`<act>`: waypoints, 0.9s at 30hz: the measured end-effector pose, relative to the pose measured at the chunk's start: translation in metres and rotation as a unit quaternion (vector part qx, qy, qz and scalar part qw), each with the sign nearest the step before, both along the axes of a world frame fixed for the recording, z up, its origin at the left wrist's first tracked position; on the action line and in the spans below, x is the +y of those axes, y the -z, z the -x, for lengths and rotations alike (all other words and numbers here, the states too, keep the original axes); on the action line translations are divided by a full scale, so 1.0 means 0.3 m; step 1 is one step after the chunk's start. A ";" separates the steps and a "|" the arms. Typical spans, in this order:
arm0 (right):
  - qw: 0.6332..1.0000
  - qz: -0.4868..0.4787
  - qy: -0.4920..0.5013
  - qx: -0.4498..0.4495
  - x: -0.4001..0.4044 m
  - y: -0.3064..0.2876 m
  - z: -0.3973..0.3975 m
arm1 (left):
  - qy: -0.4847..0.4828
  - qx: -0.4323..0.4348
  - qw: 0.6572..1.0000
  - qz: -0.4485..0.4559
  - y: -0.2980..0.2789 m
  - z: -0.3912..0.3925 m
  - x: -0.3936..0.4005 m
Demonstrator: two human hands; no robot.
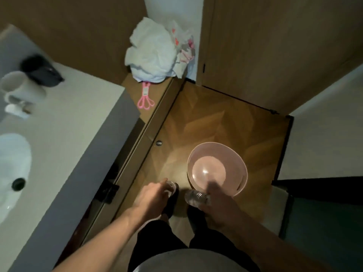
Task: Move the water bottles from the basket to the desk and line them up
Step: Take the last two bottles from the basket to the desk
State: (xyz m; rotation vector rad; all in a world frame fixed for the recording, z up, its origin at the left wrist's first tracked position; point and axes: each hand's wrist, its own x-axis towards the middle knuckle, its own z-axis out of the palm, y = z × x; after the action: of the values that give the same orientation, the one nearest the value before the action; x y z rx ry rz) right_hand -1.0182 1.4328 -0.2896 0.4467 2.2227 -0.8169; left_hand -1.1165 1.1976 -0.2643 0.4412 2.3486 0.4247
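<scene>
A pink round basket (242, 173) stands on the wooden floor in front of my feet, and its inside looks empty. Over its near rim, my right hand (217, 203) is shut on a clear plastic water bottle (193, 198) that lies sideways, pointing left. My left hand (152, 197) hangs to the left of the basket with its fingers loosely curled over a small whitish round thing (171, 186). Whether it holds that thing is unclear. The pale desk top (68, 134) runs along the left side.
On the desk top are two white mugs (18, 87), a black object (42, 72) and a white basin (11, 163). White bags (155, 54) and a pink loop (145, 101) lie on a low ledge. Brown doors stand behind, and a dark mat lies at the right.
</scene>
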 end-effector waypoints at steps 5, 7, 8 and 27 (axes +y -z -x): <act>0.992 0.002 -0.127 -0.017 -0.114 -0.158 0.025 | -0.160 0.027 0.987 -0.016 -0.135 -0.281 -0.187; 0.979 -0.026 -0.200 -0.009 -0.208 -0.222 0.032 | -0.232 0.036 0.972 -0.029 -0.179 -0.412 -0.274; 0.971 -0.038 -0.234 -0.005 -0.259 -0.246 0.033 | -0.267 0.044 0.962 -0.033 -0.202 -0.473 -0.312; 0.738 0.021 -0.630 0.241 -1.641 -0.622 -0.607 | -0.654 0.168 0.738 -0.009 -0.546 -1.641 -1.216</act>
State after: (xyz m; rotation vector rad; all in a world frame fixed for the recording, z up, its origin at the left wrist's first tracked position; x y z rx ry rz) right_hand -0.8361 0.9405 -0.1029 -1.3500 2.2335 -0.1840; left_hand -0.6243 0.8330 -0.1006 -1.3731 2.6360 1.0352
